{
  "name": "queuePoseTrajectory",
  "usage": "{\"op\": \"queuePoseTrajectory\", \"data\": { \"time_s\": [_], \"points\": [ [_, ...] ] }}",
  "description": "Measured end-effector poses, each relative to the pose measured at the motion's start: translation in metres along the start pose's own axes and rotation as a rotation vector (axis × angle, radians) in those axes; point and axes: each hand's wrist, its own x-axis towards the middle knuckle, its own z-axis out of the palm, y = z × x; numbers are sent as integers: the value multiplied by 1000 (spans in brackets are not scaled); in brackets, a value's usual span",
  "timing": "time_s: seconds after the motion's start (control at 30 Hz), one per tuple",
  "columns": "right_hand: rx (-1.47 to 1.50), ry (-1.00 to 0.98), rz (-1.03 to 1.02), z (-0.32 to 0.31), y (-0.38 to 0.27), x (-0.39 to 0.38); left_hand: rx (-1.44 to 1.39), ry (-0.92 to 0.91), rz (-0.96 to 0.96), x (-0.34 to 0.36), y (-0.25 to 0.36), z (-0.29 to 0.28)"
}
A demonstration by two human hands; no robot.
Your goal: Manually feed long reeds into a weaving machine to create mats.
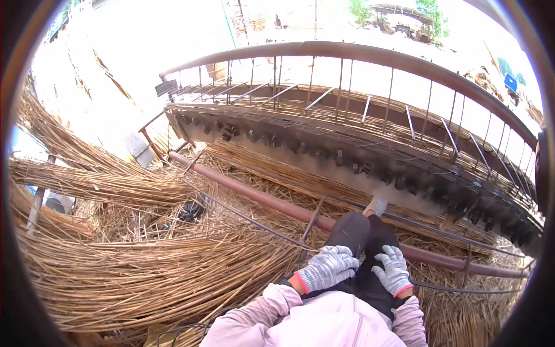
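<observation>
Both my hands wear grey knitted gloves with pink cuffs. My left hand (328, 268) lies on my dark-trousered thigh (348, 231), its fingers stretched out and holding nothing. On the other thigh rests my right hand (393, 270), fingers slightly apart, also without anything in it. Beyond my knees runs a long dark machine (324, 151) with a row of black blocks along its near side and thin upright rods above. Dust hangs at its lower edge. Long reed stalks (272, 168) lie under and along it.
A reddish-brown pipe (254, 192) crosses in front of me, with a thin dark cable (462, 290) near it. Large reed bundles (162, 283) are heaped at my left. A black plastic scrap (191, 211) and grey blocks (137, 148) sit among loose straw.
</observation>
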Motion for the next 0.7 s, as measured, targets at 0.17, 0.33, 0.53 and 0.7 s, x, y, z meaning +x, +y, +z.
{"op": "queuePoseTrajectory", "data": {
  "time_s": [0.17, 0.33, 0.53, 0.7],
  "points": [
    [-46, -4, -11, -9, -6, 5, -405, 215, -22, -11, -39, -7],
    [-76, 52, -119, -9, -4, 7, -130, 217, -514, -110, -96, -47],
    [-120, 27, -139, -19, -6, 19, 460, -463, -1359, -288, -100, -78],
    [-173, 45, -141, -31, -16, 24, 401, -738, -1600, -386, -57, -63]
  ]
}}
